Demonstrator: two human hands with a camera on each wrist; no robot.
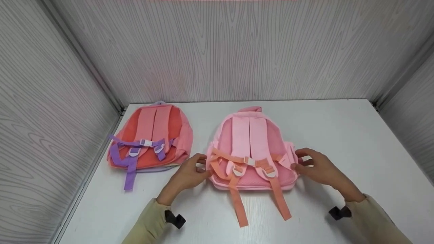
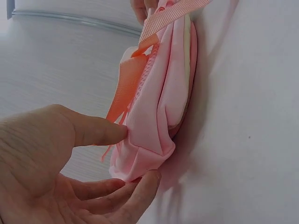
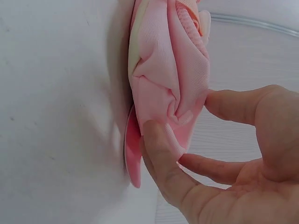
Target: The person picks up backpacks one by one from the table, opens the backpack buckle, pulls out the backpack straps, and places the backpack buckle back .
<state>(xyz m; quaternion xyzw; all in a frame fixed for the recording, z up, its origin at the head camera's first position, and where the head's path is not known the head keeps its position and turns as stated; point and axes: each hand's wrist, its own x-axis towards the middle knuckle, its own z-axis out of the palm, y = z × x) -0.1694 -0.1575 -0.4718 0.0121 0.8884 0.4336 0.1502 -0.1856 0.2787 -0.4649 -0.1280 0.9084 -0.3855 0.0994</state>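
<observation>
1. Pink backpack (image 1: 251, 149): lies on the white table (image 1: 339, 128), just right of the table's middle, strap side up, its top handle (image 1: 251, 109) at the far end.
2. My left hand (image 1: 191, 173): holds the pack's left side near its lower corner. In the left wrist view my thumb presses the upper edge and my fingers touch the lower part of that side, a moderately wide pinch.
3. My right hand (image 1: 318, 167): holds the opposite side, level with the left. In the right wrist view my thumb meets the upper edge, with fingers against the side fabric. A darker pink flap (image 3: 133, 158) shows beside them, next to the table.
4. Orange straps (image 1: 239, 203): two loose ends hang toward the near side, resting on the table; a white buckle (image 1: 249, 161) joins the cross strap between my hands.
5. Coral backpack (image 1: 145, 125): lies to the left, apart from the pink one, also strap side up, with a purple strap end (image 1: 131, 173) pointing near.
6. Surroundings: a pale wood-grain wall (image 1: 217, 51) stands at the far side; beige sleeves (image 1: 145, 220) cover my forearms.
</observation>
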